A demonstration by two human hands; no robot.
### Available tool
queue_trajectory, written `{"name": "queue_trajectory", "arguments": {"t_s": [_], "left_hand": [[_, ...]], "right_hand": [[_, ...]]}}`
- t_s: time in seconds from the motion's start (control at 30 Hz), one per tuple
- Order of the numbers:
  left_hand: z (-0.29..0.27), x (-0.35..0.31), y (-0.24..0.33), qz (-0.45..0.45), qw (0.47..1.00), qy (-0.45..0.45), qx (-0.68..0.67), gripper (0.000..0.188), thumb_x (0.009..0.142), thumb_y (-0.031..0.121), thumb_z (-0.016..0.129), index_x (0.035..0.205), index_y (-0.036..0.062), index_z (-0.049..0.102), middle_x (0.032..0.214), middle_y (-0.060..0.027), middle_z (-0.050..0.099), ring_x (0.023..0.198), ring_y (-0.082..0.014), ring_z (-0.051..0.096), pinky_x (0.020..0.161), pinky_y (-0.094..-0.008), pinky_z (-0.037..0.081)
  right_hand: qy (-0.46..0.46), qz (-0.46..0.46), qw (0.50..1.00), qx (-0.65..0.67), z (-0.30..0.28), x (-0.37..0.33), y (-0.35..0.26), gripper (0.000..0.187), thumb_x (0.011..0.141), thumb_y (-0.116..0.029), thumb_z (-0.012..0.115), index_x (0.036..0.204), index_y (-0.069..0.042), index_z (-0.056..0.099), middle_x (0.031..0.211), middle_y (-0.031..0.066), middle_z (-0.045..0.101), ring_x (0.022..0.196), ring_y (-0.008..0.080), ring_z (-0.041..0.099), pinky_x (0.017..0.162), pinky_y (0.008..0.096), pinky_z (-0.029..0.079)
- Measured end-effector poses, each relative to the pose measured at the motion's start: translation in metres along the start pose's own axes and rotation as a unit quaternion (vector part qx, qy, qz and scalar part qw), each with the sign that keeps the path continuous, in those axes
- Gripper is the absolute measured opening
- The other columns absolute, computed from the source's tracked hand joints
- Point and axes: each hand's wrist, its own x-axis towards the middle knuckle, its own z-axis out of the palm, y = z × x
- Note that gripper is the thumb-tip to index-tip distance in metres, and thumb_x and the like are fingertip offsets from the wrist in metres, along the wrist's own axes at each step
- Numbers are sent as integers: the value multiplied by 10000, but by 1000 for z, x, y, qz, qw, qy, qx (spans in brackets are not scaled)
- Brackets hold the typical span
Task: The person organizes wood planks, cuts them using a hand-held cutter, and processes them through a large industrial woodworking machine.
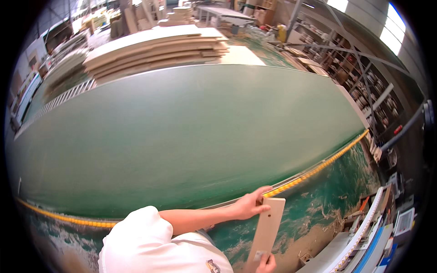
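A narrow, pale wooden board (268, 230) stands slanted in front of me, with a small dark hole near its top and a small label low down. My left hand (249, 204) reaches across to its upper end, thumb and fingers closed round the edge. Lower down, my right hand (266, 264) grips the same board beside the label; part of that hand is cut off by the frame's lower edge. Just beyond the board's top runs the near edge of a wide green belt table (182, 132), lined with a row of yellow rollers (314, 171).
Behind the belt lies a stack of large pale panels (154, 48). At lower right stands a machine with a white rail and blue strip (371, 248). Sawdust lies over the green floor (334, 195). Shelves packed with pieces (359, 88) line the right side.
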Motion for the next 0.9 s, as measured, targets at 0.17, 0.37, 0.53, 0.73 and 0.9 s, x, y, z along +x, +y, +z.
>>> {"name": "queue_trajectory", "arguments": {"t_s": [0.17,0.37,0.53,0.73,0.9], "left_hand": [[157,134,-48,-74,995,-15,71,451,980,201,754,1296,33,480,1184,-156,711,1077,-212,707,845,-362,616],[323,303,-116,-11,997,14,76,394,915,165,821,1148,0,549,1013,-166,745,839,-188,728,717,-337,601],[420,459,-111,-38,979,-155,128,434,936,118,788,1264,-1,530,1057,-115,707,849,-144,680,725,-283,575],[520,642,-81,-84,879,-429,190,699,926,68,785,1539,38,450,1092,-75,693,1008,-140,668,899,-307,554],[614,774,-143,-54,920,-360,142,599,927,111,792,1467,41,543,1109,-112,727,1007,-155,672,900,-318,554]], "right_hand": [[88,59,994,39,-90,66,54,406,1057,-352,611,1141,38,686,969,179,738,888,263,664,815,411,537],[145,152,972,103,-203,206,158,350,951,-269,749,1128,31,718,944,117,761,876,161,686,790,337,545],[131,148,972,127,-322,326,197,407,971,-384,719,1142,-15,734,974,144,766,896,226,733,796,358,551],[85,141,984,64,-441,463,236,437,962,-425,725,1126,-20,745,998,170,766,920,260,744,820,356,555],[115,153,980,61,-519,600,292,463,955,-448,724,1127,-19,747,1003,161,769,923,271,743,834,360,557]]}}
